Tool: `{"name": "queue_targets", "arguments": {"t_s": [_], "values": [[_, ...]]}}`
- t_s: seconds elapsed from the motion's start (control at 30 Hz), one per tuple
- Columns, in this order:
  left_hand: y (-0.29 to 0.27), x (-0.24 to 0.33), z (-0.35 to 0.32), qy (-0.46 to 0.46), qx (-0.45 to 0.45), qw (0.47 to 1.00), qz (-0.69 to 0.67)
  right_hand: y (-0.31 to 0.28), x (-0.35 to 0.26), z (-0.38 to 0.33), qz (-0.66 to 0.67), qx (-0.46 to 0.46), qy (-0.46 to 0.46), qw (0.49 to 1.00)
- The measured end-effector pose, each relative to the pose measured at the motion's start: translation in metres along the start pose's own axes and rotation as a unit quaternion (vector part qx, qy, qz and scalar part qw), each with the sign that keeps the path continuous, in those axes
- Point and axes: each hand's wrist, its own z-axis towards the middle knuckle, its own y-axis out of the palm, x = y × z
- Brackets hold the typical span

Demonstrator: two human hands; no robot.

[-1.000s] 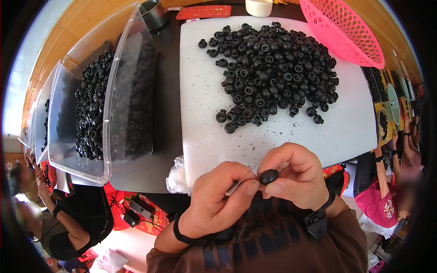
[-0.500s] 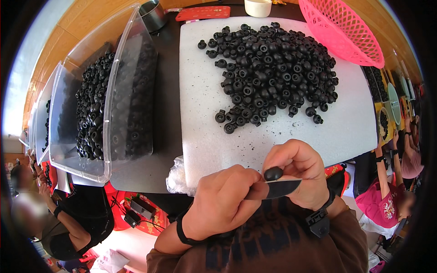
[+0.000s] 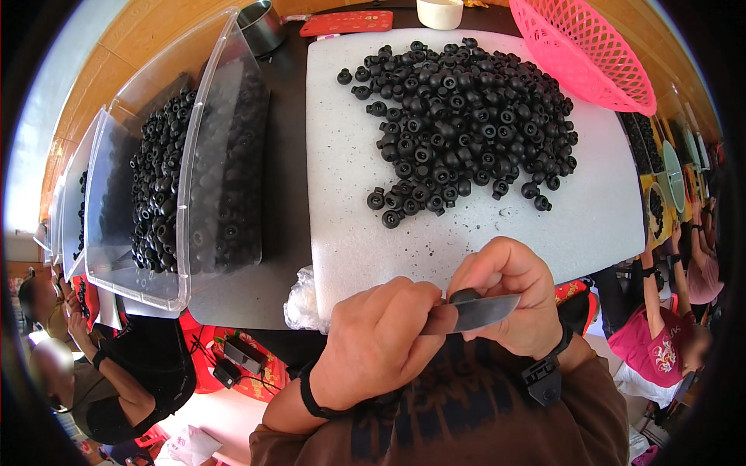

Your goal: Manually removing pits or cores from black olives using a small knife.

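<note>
My left hand (image 3: 379,342) is closed around a small knife (image 3: 488,313), whose handle is hidden in the fingers. The short metal blade points right and lies against a black rubber piece (image 3: 465,295). My right hand (image 3: 519,291) pinches that piece between thumb and fingers, and the blade covers its lower part. Both hands are close together in front of my chest, at the near edge of a white foam board (image 3: 373,248). On the board, beyond my hands, lies a large pile of similar black rubber pieces (image 3: 474,116), round with a narrower knob.
A clear plastic bin (image 3: 183,233) of black pieces stands left on the dark table (image 3: 233,299). Behind are a metal cup (image 3: 260,27), a red flat case (image 3: 346,23), a white bowl (image 3: 440,14) and a pink basket (image 3: 590,54). Other people sit at both sides.
The knife blade has turned and risen slightly, now covering more of the black rubber piece. Both hands stay nearly in place, and the pile is unchanged.
</note>
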Motion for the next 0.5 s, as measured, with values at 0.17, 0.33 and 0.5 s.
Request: {"name": "queue_targets", "arguments": {"t_s": [0.17,0.33,0.5], "values": [[0.001,0.001,0.001,0.003,0.006,1.000,0.014,0.001,0.000,-0.001,0.005,0.008,0.004,1.000],[-0.001,0.005,0.000,-0.016,0.000,0.999,0.043,0.003,-0.002,-0.004,-0.001,0.008,0.029,1.000],[0.002,-0.006,0.001,-0.076,0.012,0.995,0.062,0.014,-0.019,-0.004,-0.131,-0.147,0.019,0.980]]}}
